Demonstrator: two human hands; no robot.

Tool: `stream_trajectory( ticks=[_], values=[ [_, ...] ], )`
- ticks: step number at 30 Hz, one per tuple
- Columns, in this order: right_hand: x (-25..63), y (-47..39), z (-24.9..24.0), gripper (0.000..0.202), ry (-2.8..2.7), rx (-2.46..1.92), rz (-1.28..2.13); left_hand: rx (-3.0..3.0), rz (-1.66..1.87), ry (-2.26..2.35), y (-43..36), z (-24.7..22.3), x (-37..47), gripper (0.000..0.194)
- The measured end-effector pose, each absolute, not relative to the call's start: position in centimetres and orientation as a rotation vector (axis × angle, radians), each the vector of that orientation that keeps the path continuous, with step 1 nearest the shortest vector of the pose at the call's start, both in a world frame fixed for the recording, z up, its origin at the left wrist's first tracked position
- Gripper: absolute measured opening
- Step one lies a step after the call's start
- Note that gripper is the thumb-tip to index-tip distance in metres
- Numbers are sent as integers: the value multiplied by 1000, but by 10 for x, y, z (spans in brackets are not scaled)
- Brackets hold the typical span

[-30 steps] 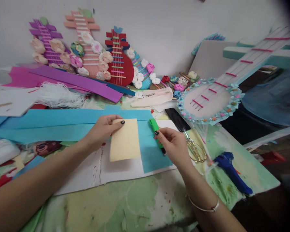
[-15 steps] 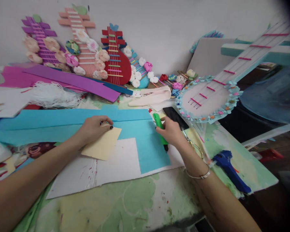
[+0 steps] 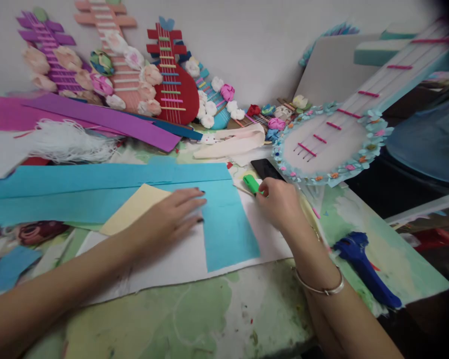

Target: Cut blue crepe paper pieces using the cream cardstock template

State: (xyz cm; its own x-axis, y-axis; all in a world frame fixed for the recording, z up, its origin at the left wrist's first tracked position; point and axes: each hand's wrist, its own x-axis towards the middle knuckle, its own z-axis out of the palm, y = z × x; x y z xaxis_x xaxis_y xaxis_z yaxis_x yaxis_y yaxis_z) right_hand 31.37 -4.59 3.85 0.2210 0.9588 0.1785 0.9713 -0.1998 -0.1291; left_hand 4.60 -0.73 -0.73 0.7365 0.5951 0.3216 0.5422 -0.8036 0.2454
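Observation:
My left hand (image 3: 177, 212) lies palm down, fingers stretched out, over the white board (image 3: 164, 269) and the left edge of the blue paper (image 3: 230, 229). Nothing shows in its grasp. Partly beneath that hand and wrist is a pale yellow card (image 3: 134, 204). My right hand (image 3: 280, 202), wearing a bracelet, has its fingers closed on the near end of a green marker (image 3: 250, 183). The marker lies low over the right side of the board, beside a black phone (image 3: 265, 168); its other end is hidden by my fingers.
A blue glue gun (image 3: 366, 269) lies at the right. Long blue strips (image 3: 60, 184), white string (image 3: 71, 142) and purple foam strips (image 3: 108, 119) fill the left. Decorated paper lutes, one red (image 3: 183, 94), lean on the wall; a pale flowered one (image 3: 322, 144) stands right.
My left hand has let go of the yellow card, which now lies further left, and its fingers have straightened. My right hand has shifted the green marker up, toward the phone.

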Motion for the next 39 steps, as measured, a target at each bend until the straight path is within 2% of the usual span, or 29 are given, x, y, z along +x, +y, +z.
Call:
stream_trajectory(
  ticks=[3, 6, 12, 18, 23, 27, 32, 35, 39],
  values=[
    [300, -52, 40, 20, -1919, -2295, 167, 2896, 276, 645, -19, -15, 62, 66],
    [293, -54, 31, 24, -1967, -2212, 334, 2938, 117, 656, -14, -22, 62, 74],
    [295, -51, 23, 4, -1977, -1988, 603, 2955, 97, 838, 5, -24, 51, 74],
    [294, -52, 30, 10, -1903, -2049, 663, 2922, 159, 1271, 9, -26, 47, 82],
    [296, -46, 22, 7, -1759, -2075, 568, 2870, 357, 1355, 30, -20, 36, 69],
    [297, -31, 8, 23, -1625, -2083, 520, 2783, 363, 1331, 78, -3, 41, 64],
    [293, -24, 2, 5, -1649, -1998, 551, 2681, 241, 1369, 143, 9, 59, 72],
    [293, -25, 2, 4, -1671, -1937, 561, 2560, 180, 1393, 165, 11, 60, 72],
    [296, -25, 1, 5, -1681, -1843, 589, 2398, 153, 1288, 174, 15, 51, 57]
  ],
)
